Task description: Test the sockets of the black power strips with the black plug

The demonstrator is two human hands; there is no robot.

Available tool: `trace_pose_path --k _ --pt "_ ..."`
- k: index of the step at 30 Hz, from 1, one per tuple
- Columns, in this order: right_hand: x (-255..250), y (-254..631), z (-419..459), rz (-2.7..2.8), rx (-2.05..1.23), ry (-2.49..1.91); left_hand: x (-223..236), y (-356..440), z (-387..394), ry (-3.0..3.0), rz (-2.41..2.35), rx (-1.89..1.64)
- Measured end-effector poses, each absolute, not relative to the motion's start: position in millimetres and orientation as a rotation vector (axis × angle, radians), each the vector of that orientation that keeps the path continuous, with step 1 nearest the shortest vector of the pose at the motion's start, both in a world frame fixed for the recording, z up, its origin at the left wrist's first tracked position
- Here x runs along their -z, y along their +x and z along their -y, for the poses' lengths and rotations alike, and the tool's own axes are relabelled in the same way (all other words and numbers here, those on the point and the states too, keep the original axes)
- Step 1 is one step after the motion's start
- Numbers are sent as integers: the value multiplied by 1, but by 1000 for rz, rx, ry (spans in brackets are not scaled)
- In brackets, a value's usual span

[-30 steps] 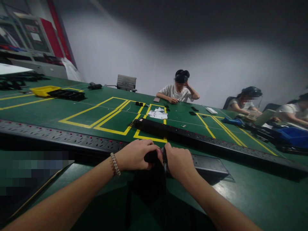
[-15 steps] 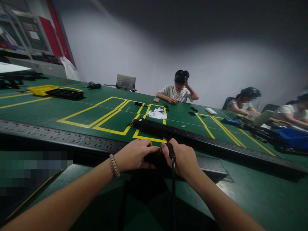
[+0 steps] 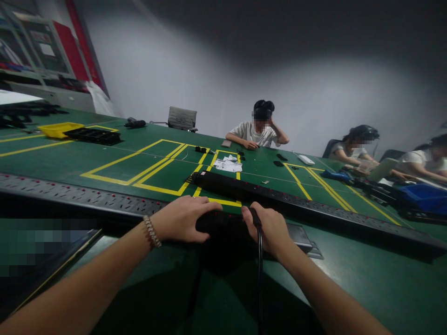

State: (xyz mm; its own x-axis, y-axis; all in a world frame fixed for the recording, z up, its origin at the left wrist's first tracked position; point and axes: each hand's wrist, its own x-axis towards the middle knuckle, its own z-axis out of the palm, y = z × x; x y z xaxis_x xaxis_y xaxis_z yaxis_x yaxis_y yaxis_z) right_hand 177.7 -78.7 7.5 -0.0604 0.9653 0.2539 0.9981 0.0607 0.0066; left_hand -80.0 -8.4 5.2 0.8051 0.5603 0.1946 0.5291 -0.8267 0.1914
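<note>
A long black power strip (image 3: 77, 195) with red dots and slots along its top runs from the left edge to between my hands. My left hand (image 3: 178, 218), with a beaded bracelet at the wrist, is wrapped over that strip. Closed around the end of a black cable (image 3: 260, 270) is my right hand (image 3: 267, 228), at the strip's right part. The cable hangs down toward me. Whether its end is plugged into the strip cannot be made out, as my fingers hide it. A second long black power strip (image 3: 314, 207) lies just beyond, slanting to the right.
The green table (image 3: 366, 284) carries yellow tape lines. Beyond the strips lie white papers (image 3: 227, 164). A yellow tray (image 3: 61, 130) and a black tray (image 3: 93, 136) stand at left. One person (image 3: 258, 132) sits opposite; others sit at right near a blue bin (image 3: 424, 200).
My left hand has moved left along the strip, away from the right hand. My right hand and the cable have shifted slightly right.
</note>
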Motion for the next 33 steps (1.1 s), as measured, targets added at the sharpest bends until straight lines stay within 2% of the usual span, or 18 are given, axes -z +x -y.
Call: trace_pose_path --k 11,33 --pt "-8 153 80 2281 341 -2007 11 -60 16 2830 -808 -468" --pt "-14 140 82 2289 406 -2069 12 -57 16 2786 -776 -513"
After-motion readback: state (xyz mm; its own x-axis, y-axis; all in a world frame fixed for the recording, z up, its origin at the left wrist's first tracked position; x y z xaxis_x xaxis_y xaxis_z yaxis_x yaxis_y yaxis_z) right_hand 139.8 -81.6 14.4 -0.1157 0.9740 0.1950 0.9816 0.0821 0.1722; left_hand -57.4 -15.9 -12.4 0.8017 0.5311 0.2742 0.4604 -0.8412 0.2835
